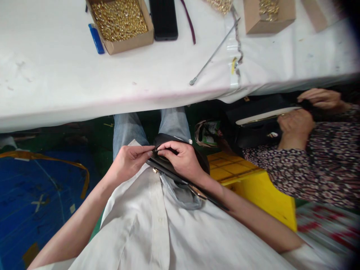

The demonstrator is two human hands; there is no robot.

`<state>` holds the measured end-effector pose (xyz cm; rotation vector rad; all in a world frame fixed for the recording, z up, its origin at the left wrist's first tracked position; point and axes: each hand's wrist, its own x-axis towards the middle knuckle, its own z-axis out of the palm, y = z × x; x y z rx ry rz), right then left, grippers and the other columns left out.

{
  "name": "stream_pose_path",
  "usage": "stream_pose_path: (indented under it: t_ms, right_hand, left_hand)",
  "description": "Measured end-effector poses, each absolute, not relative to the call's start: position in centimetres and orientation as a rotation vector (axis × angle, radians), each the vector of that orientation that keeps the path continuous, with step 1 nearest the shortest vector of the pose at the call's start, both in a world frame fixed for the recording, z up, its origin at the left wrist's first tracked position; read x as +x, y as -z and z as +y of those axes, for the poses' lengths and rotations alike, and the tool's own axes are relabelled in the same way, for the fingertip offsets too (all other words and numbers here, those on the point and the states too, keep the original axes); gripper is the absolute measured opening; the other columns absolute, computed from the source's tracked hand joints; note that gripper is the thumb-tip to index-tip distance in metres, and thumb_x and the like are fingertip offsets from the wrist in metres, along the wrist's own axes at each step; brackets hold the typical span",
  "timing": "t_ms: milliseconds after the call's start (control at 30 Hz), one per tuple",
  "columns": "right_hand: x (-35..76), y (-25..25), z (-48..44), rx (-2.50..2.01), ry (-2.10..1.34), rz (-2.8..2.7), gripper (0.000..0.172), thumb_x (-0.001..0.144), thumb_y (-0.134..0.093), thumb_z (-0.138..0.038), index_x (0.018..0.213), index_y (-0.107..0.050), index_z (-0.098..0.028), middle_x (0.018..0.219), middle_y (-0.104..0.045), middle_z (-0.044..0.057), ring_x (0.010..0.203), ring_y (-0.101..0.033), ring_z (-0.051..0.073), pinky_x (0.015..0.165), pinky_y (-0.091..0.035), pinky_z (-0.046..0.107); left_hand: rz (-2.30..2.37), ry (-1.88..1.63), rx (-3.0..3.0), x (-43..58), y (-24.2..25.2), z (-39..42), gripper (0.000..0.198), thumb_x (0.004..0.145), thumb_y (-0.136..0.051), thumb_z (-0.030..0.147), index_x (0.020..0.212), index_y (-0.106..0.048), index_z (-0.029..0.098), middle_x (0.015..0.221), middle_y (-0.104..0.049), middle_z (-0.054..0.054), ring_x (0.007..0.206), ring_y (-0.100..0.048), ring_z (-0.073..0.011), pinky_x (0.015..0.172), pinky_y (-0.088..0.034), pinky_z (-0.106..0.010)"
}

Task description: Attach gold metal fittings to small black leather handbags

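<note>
A black handbag (168,170) with gold-coloured metal fittings rests on my lap, partly hidden by my hands. At its left end, my left hand (131,160) is closed in a pinch, thumb against forefinger. My right hand (182,160) reaches over the bag from the right, its thumb and forefinger also pinched, close to the left fingertips. Both seem to grip the same dark edge of the bag; the exact small part between the fingers is too small to make out. A clear plastic wrapping (184,195) hangs beneath the bag against my white shirt.
On the white-covered table (70,82) are a cardboard box (123,45) of small gold pieces, a blue lighter (96,38), a black phone (164,20), a thin metal rod (213,52) and another box (268,26). A co-worker's hands (296,122) hold a black bag at right, beyond a yellow crate (261,191).
</note>
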<state>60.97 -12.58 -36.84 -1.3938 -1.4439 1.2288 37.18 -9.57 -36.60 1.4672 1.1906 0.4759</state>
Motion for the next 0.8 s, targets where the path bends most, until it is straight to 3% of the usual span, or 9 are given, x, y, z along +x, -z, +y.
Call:
stream_pose_path:
  t_ms: [467, 633, 800]
  right_hand:
    - [60.3, 38.2, -12.6, -1.474, -1.203, -1.393, 0.007, 0.099, -0.082, -0.021, 0.094, -0.087, -0.024, 0.096, -0.086, 0.001, 0.088, -0.08, 0.022, 0.087, -0.062, 0.031]
    - [59.9, 38.6, -12.8, -1.487, -1.151, -1.449, 0.009, 0.098, -0.081, -0.017, 0.095, -0.086, -0.023, 0.097, -0.086, 0.002, 0.09, -0.079, 0.022, 0.088, -0.062, 0.031]
    - [59.6, 39.2, -13.1, -1.483, -1.092, -1.439, 0.006, 0.098, -0.082, -0.019, 0.096, -0.086, -0.025, 0.099, -0.085, 0.003, 0.094, -0.079, 0.023, 0.092, -0.062, 0.033]
  left_hand:
    - [1.198, -0.452, 1.423, 37.1, 37.3, -9.0, 0.035, 0.099, -0.08, 0.042, 0.124, -0.09, 0.019, 0.112, -0.088, -0.008, 0.096, -0.084, -0.0291, 0.079, -0.065, -0.03]
    - [1.239, -0.509, 1.314, 37.2, 38.0, -9.5, 0.034, 0.095, -0.084, 0.041, 0.118, -0.09, 0.016, 0.101, -0.089, -0.009, 0.087, -0.083, -0.0262, 0.071, -0.062, -0.027]
    - [1.213, -0.58, 1.081, 37.6, 38.1, -9.9, 0.036, 0.092, -0.086, 0.039, 0.116, -0.088, 0.012, 0.091, -0.087, -0.009, 0.077, -0.082, -0.0249, 0.069, -0.066, -0.029]
